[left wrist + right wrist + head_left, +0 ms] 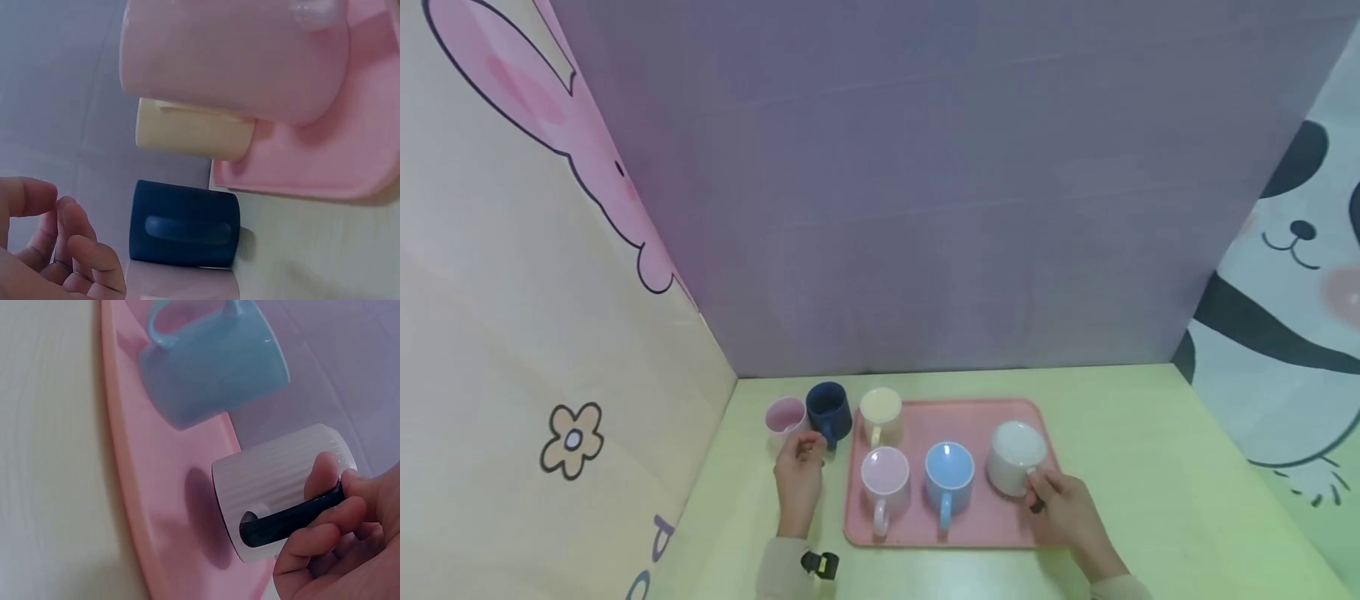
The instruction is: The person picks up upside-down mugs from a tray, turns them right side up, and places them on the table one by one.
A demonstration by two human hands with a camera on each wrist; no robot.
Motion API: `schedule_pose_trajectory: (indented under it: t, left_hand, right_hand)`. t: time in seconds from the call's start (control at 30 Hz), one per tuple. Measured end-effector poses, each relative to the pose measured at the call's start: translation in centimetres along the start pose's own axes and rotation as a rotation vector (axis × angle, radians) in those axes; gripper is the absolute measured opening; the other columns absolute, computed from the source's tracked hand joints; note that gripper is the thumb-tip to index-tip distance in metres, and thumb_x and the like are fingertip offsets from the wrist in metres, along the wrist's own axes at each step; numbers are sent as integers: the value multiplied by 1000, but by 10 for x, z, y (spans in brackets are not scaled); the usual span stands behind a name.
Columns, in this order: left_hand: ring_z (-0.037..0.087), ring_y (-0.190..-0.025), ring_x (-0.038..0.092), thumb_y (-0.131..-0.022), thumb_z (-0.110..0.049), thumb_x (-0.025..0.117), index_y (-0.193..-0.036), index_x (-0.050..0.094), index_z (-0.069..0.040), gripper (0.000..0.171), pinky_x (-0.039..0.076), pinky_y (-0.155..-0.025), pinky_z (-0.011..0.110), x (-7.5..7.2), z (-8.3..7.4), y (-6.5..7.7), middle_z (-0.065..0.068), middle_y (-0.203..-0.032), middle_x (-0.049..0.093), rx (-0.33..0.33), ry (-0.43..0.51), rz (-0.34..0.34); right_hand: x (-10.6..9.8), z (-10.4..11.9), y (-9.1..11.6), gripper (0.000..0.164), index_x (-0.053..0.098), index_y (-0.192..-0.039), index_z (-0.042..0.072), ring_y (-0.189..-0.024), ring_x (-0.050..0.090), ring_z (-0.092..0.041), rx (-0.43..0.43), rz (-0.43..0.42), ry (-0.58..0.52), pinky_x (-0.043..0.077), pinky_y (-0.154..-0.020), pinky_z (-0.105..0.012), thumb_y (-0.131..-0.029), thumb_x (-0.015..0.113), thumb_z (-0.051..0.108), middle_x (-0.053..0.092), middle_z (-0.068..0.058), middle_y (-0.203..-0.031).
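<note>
My right hand grips a white ribbed mug by its dark handle. Over the right part of the pink tray, this mug is held up, a shadow beneath it in the right wrist view. My left hand holds nothing; its fingers are loosely bent, close to a navy mug and in front of a pink mug, partly covering it. On the tray stand a light blue mug, a pale pink mug and a cream mug.
The pale yellow table extends to both sides of the tray. A grey-purple wall rises behind it, with a rabbit-printed panel at left and a panda-printed panel at right. The navy and pink mugs stand left of the tray.
</note>
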State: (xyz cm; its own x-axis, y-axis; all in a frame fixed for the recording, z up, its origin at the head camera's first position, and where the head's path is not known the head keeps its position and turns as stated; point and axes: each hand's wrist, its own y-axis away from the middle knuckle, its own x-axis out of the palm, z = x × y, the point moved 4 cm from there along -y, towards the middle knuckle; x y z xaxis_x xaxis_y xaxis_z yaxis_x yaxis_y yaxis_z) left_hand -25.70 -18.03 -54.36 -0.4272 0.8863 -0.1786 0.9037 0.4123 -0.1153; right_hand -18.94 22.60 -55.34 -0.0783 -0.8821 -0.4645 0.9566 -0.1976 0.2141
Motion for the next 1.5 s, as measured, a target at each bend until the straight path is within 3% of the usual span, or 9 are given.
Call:
schedule_pose_trajectory:
  t: [0.2, 0.43, 0.67, 0.83, 1.07, 1.27, 1.5]
  left_hand:
    - [4, -68, 57, -93, -3, 70, -100, 68, 3, 10, 50, -63, 18, 9, -10, 3, 10, -86, 67, 31, 38, 54]
    - [8, -73, 58, -94, -8, 71, -99, 69, -2, 8, 53, -67, 20, 23, -23, 9, 10, -89, 67, 55, 9, 103]
    - [12, -73, 60, -97, -11, 68, -100, 69, 2, 14, 52, -64, 20, 39, -37, 20, 18, -87, 68, 86, 51, 176]
    - [8, -70, 57, -96, -7, 68, -96, 69, 2, 8, 50, -64, 20, 50, -50, 28, 17, -81, 68, 98, 79, 222]
    - [6, -71, 58, -95, -3, 67, -97, 70, 3, 7, 51, -66, 19, 61, -58, 33, 22, -89, 71, 106, 44, 262]
    - [8, -71, 59, -96, -6, 66, -98, 70, 1, 8, 50, -67, 20, 67, -60, 38, 22, -87, 69, 88, 14, 300]
    - [7, -78, 59, -96, -10, 68, -99, 71, -1, 10, 51, -72, 20, 80, -64, 48, 13, -88, 70, 91, 32, 366]
  right_hand:
    - [-2, 14, -1, 35, 70, -104, -1, -74, 51, -12, -45, -12, -55, 46, -67, -23, -109, 51, 28, 68, -2, -84]
    - [0, 31, -5, 32, 66, -99, -2, -74, 52, -12, -115, -32, -145, 46, -65, -22, -109, 50, 24, 65, -2, -83]
    - [1, 49, -2, 39, 62, -101, -5, -78, 51, -10, -111, -10, -254, 44, -66, -21, -110, 45, 29, 60, 1, -83]
    - [1, 59, 2, 44, 60, -103, -5, -79, 48, -9, -158, 14, -334, 44, -69, -22, -110, 41, 34, 57, 2, -85]
    - [4, 64, 3, 47, 59, -103, -5, -80, 49, -8, -182, 71, -431, 46, -73, -20, -110, 41, 38, 55, 5, -85]
    - [6, 68, 3, 42, 57, -90, 7, -81, 47, -8, -170, 118, -520, 45, -73, -20, -109, 42, 41, 52, 7, -86]
    - [6, 74, 5, 33, 63, -86, 17, -68, 43, -3, -224, 210, -777, 42, -64, -14, -108, 46, 33, 56, 11, -81]
